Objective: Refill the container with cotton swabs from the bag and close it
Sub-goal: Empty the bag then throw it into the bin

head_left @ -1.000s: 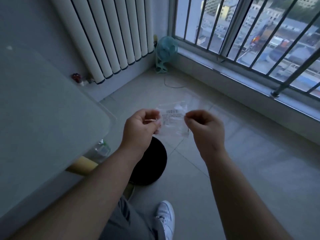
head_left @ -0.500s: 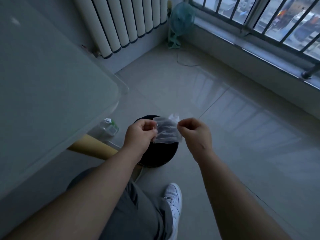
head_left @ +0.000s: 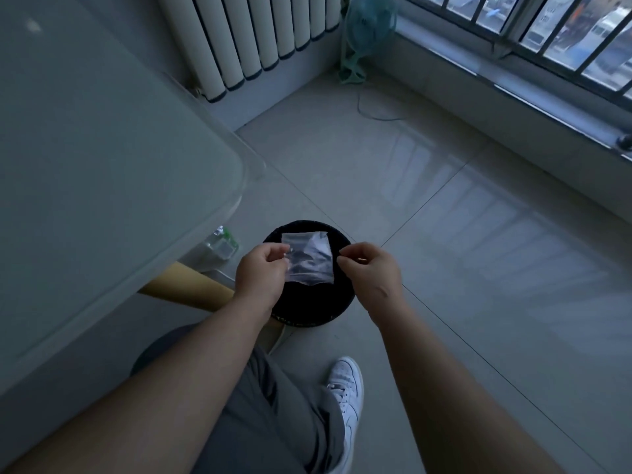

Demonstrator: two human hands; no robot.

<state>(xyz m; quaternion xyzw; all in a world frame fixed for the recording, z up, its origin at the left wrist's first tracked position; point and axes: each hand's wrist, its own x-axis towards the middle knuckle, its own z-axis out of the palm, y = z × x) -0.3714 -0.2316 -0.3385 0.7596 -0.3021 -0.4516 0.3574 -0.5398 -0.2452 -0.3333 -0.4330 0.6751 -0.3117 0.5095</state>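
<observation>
A small clear plastic bag (head_left: pixel 309 260) hangs above a round black bin (head_left: pixel 307 314) on the floor. The bag looks empty. My left hand (head_left: pixel 261 275) pinches its left edge. My right hand (head_left: pixel 371 271) sits just right of the bag with its fingers curled, a small gap away from the plastic and holding nothing that I can make out. The swab container is not in view.
A pale table top (head_left: pixel 102 165) fills the left, with a wooden leg (head_left: pixel 184 285) and a plastic bottle (head_left: pixel 222 244) beneath it. A radiator (head_left: pixel 256 35), a green fan (head_left: pixel 362 35) and its cord stand at the back. My white shoe (head_left: pixel 345 398) rests on the tiled floor.
My view tipped down and both hands carried the bag over the black bin. The right hand has come off the bag's right edge; the left still pinches it.
</observation>
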